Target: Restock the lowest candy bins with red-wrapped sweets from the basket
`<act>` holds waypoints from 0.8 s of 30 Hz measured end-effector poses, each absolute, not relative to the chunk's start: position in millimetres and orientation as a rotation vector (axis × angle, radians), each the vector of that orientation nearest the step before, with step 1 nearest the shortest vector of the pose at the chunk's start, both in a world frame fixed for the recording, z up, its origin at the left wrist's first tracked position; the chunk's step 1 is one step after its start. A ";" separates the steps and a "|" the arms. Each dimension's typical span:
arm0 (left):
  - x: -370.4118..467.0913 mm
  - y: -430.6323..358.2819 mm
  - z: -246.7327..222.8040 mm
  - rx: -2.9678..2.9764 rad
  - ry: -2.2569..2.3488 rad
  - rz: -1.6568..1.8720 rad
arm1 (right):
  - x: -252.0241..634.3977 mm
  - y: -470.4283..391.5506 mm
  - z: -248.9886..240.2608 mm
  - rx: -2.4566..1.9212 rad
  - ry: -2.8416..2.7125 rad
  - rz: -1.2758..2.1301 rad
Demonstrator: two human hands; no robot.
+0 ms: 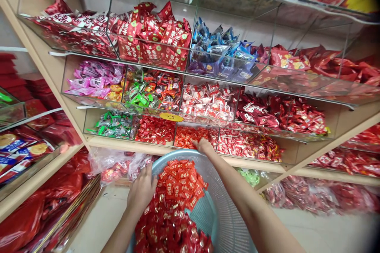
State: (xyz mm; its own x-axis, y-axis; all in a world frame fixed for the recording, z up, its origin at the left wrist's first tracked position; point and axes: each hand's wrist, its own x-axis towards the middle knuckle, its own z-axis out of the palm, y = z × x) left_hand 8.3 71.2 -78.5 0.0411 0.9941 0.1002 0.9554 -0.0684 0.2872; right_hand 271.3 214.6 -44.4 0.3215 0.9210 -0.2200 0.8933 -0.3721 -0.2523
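Note:
A grey-blue plastic basket (pixel 237 205) stands low in front of me. Inside it, small orange-red candy packets (pixel 181 182) lie heaped at the far side, with darker red shiny-wrapped candies (pixel 172 229) nearer to me. My left hand (pixel 142 187) is closed over the basket's left rim, thumb toward the inside. Beyond the far rim, my right hand (pixel 204 146) reaches to a bottom-shelf compartment of small orange-red packets (pixel 185 132). Its fingertips are among these packets, too hidden and blurred to show whether they grip any.
Clear-fronted shelf compartments rise ahead, holding purple-wrapped sweets (pixel 95 77), blue packets (pixel 219 47) and large red bags (pixel 154 39). A yellow price tag (pixel 171 117) hangs above the bottom row. Plastic bags (pixel 118 166) lie under the shelf, and red packages (pixel 26 217) fill the lower left.

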 end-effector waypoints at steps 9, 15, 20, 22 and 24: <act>9.8 71.3 -78.7 2.135 2.047 0.369 | 251.7 224.7 -37.1 -2.567 -1.708 0.725; 9.3 70.8 -79.4 2.155 2.045 0.383 | 247.0 223.5 -34.9 -2.475 -1.790 0.819; 8.9 71.3 -80.3 2.150 2.044 0.391 | 260.4 225.6 -49.6 -2.370 -1.804 0.641; 9.0 71.2 -79.5 2.152 2.040 0.391 | 266.2 225.2 -53.1 -2.328 -1.825 0.609; 9.2 70.9 -78.1 2.153 2.041 0.383 | 269.1 224.4 -54.5 -2.298 -1.832 0.591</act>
